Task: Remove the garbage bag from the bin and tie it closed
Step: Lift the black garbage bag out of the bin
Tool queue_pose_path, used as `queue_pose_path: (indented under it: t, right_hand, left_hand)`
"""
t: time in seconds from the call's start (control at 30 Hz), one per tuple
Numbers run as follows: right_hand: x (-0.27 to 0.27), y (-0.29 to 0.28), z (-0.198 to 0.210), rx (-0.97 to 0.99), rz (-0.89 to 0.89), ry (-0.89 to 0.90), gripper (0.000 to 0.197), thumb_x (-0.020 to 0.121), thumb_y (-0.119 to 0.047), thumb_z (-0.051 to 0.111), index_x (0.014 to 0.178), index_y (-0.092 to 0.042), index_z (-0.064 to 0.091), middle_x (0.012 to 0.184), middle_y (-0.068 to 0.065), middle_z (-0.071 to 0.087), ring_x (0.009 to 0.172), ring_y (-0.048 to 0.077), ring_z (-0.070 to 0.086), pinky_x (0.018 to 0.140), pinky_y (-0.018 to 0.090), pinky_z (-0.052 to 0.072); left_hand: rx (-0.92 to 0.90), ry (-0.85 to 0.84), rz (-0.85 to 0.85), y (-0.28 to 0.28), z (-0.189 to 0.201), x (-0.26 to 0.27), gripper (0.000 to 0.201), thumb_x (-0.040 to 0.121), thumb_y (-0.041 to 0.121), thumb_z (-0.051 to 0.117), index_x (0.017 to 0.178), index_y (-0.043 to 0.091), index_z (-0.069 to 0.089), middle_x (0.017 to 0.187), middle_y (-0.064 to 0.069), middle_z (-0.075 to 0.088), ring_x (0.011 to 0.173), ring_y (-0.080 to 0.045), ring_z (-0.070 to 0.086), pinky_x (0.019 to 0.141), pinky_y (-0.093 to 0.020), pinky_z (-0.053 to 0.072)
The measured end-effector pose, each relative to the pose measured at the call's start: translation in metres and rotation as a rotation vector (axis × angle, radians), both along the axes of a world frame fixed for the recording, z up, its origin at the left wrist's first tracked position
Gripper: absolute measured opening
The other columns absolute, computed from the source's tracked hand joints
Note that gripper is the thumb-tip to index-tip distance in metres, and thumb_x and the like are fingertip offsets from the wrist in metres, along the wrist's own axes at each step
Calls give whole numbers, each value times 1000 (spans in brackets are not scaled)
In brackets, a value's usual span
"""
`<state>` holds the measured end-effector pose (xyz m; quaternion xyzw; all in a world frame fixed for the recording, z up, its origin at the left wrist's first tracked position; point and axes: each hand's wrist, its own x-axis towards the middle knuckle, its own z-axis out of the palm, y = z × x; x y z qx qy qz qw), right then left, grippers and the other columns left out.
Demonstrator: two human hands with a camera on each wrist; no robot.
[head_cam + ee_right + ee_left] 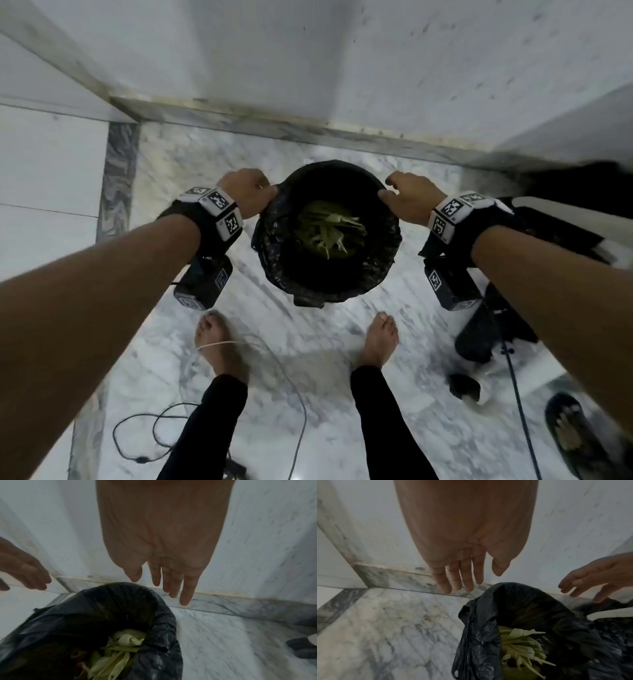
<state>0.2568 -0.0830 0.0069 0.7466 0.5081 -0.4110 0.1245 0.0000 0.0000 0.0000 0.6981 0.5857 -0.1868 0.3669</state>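
Marble floor (308,377), grey-veined and white, lies under the person's bare feet, with loose cables trailing nearest the camera. Just ahead stands the round bin, lined with a crinkled black plastic garbage bag (270,240) whose rim is folded over the edge; green vegetable peelings (329,229) sit inside. The left hand (248,195) and right hand (409,198) hover on opposite sides of the rim, fingers straight and relaxed in the wrist views, holding nothing. By my reading, nothing is done yet: the bag is unlifted and untied. Beyond the bin, a marble skirting and white wall (308,51) stand near; dark clutter crowds the right, while the left side looks freer for lifting.
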Motion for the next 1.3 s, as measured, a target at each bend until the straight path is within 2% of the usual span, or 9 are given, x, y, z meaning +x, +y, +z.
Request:
queue_pose_path:
  t: [0.17, 0.3, 0.37, 0.47, 0.6, 0.77, 1.0, 1.17, 1.3]
  right_hand:
    - [6, 26, -59, -32, -186, 72, 45, 99, -41, 25, 94, -6, 52, 98, 17, 54, 92, 31, 54, 81, 35, 36]
    - [8, 35, -88, -91, -378, 173, 56, 100, -44, 24, 141, -10, 42, 149, 12, 40, 139, 31, 37, 115, 46, 31]
    - [11, 35, -100, -85, -443, 225, 42, 99, -45, 31, 122, -21, 57, 136, 1, 52, 139, 27, 37, 117, 46, 28]
    - [21, 37, -113, -75, -601, 289, 20, 89, -41, 52, 75, -27, 54, 101, 4, 60, 105, 24, 57, 108, 49, 43]
    - [29, 44, -106, -120, -656, 311, 15, 89, -19, 56, 75, -22, 55, 97, 7, 62, 93, 23, 57, 98, 41, 49]
    - [24, 52, -107, -213, -669, 277, 31, 92, -41, 54, 100, -12, 53, 94, 3, 58, 72, 18, 53, 55, 28, 43]
    - [23, 63, -108, -120, -580, 271, 14, 94, -25, 54, 87, -14, 58, 80, 4, 57, 81, 25, 57, 55, 25, 44]
    - [17, 73, -93, 81, -232, 0, 38, 99, -10, 37, 132, 7, 41, 123, 30, 56, 113, 41, 56, 85, 42, 45]
    - [17, 73, -90, 291, -765, 360, 25, 92, -34, 50, 80, -13, 60, 79, 6, 60, 82, 28, 61, 79, 26, 52]
  left_hand:
    - [-104, -51, 194, 9, -55, 12, 51, 92, 48, 40, 120, 10, 61, 129, -15, 60, 121, -36, 52, 100, -38, 40]
    - [-222, -92, 345, 15, -87, 20, 61, 96, 47, 29, 133, 5, 52, 144, -18, 46, 132, -35, 43, 108, -38, 32]
    - [-269, -85, 439, 18, -99, 18, 67, 91, 55, 32, 132, 6, 53, 142, -19, 49, 129, -37, 47, 110, -43, 35]
    - [-279, -74, 484, 20, -102, 19, 63, 91, 51, 37, 128, 3, 55, 136, -20, 54, 124, -38, 51, 106, -44, 40]
    - [-270, 11, 272, 18, -95, 26, 40, 99, 16, 35, 132, -4, 45, 132, -28, 53, 120, -39, 54, 97, -40, 43]
    - [-260, 38, 219, 19, -98, 25, 41, 99, 18, 37, 136, 1, 42, 135, -25, 51, 122, -40, 52, 94, -40, 41]
    - [-177, -41, 439, 21, -96, 19, 45, 97, 24, 41, 140, 10, 43, 130, -20, 58, 117, -37, 57, 75, -31, 45]
    - [19, -294, 646, 33, -87, 15, 24, 88, 30, 58, 83, 7, 65, 90, -18, 64, 93, -30, 63, 75, -31, 47]
    - [180, -383, 561, 40, -74, 16, 22, 85, 35, 60, 76, 15, 59, 76, -7, 60, 82, -20, 58, 77, -35, 50]
